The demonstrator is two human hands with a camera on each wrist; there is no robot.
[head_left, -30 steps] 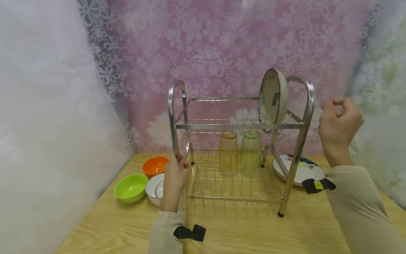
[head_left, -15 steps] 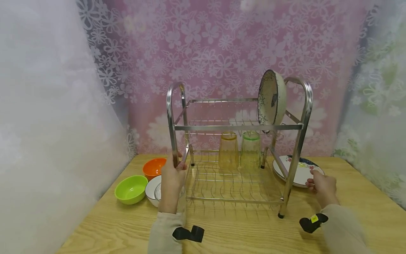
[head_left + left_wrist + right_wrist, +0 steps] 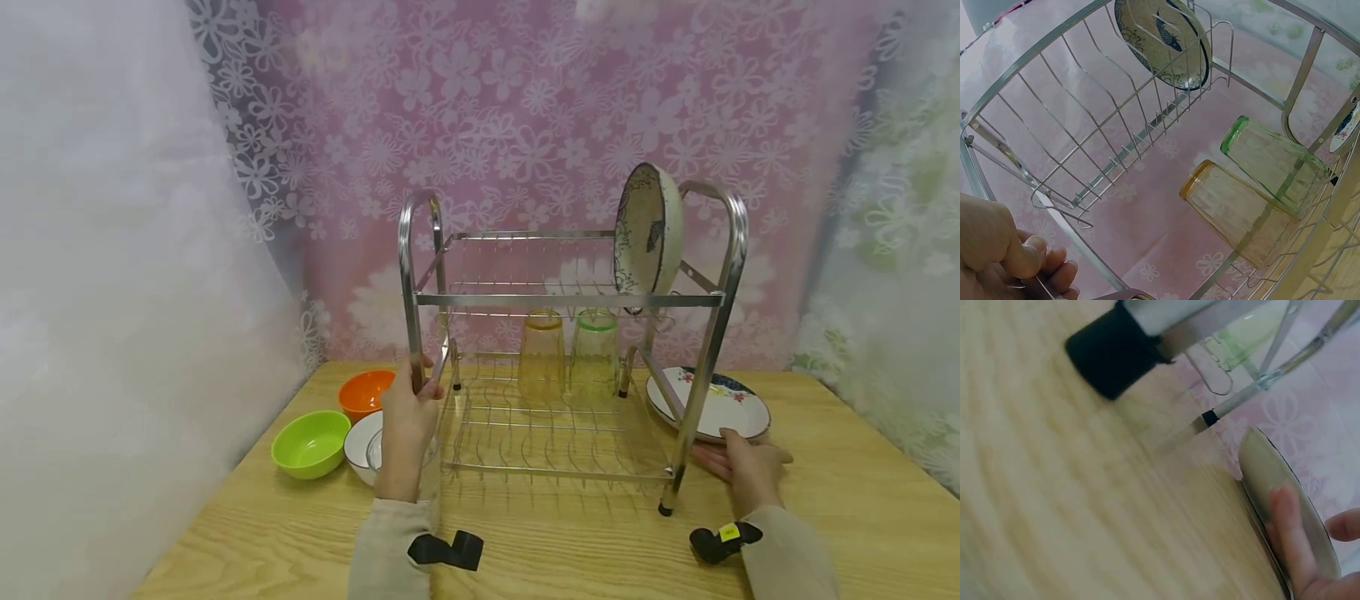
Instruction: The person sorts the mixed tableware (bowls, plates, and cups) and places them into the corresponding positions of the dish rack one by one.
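Note:
My left hand (image 3: 407,425) grips the left front post of a two-tier metal dish rack (image 3: 567,301). In the left wrist view its fingers (image 3: 1054,262) are curled at the rack's side. At the near edge of a white flower-patterned plate (image 3: 720,408), right of the rack, is my right hand (image 3: 750,471). Its fingers lie straight against the plate's underside, and the thumb is close to the rim, apparently apart from it in the right wrist view. A patterned bowl (image 3: 648,233) stands on edge in the upper tier. Yellow (image 3: 542,358) and green (image 3: 595,354) glasses stand upside down below.
On the table's left stand a green bowl (image 3: 311,446), an orange bowl (image 3: 365,393) and a white bowl (image 3: 360,446). A clear glass (image 3: 431,479) is partly hidden behind my left forearm. The rack's black-tipped right front foot (image 3: 665,509) is near my right hand.
My right hand came down from beside the rack's top to the plate, and its fingers went against the near edge from below. My left hand stayed on the post.

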